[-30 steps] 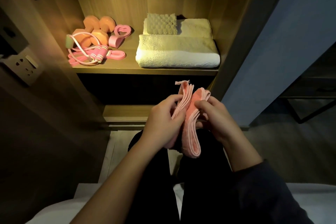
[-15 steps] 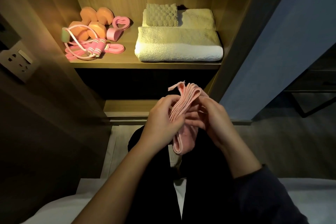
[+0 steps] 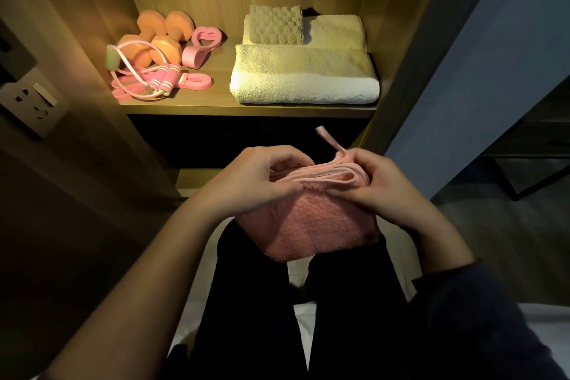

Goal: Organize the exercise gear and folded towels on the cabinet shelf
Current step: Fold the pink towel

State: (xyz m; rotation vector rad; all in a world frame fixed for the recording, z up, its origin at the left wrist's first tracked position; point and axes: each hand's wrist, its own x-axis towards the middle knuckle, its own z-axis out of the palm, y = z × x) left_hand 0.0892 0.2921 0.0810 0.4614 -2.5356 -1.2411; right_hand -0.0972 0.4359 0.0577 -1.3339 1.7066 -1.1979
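Note:
A folded pink towel (image 3: 311, 222) is held over my lap, its flat face toward me and its layered edges up. My left hand (image 3: 253, 182) grips its left end and my right hand (image 3: 385, 182) pinches its right end. On the lit cabinet shelf (image 3: 222, 108) above lies a big folded white towel (image 3: 305, 77) with a smaller cream towel (image 3: 336, 31) behind it and a waffle-textured cloth (image 3: 275, 24) on top. To the left sit orange dumbbells (image 3: 157, 35), a pink hand gripper (image 3: 202, 46) and a pink jump rope and bands (image 3: 154, 83).
A wall socket and switch plate (image 3: 30, 102) is on the left cabinet side. A dark lower compartment (image 3: 231, 139) opens under the shelf. A blue wall (image 3: 493, 55) rises to the right, with a dark metal-framed table (image 3: 530, 163) beyond it. My dark-trousered legs rest on a white bed.
The pink towel has turned from hanging edge-on in a narrow bundle to a broad folded block held flat between both hands, which have spread apart to its ends.

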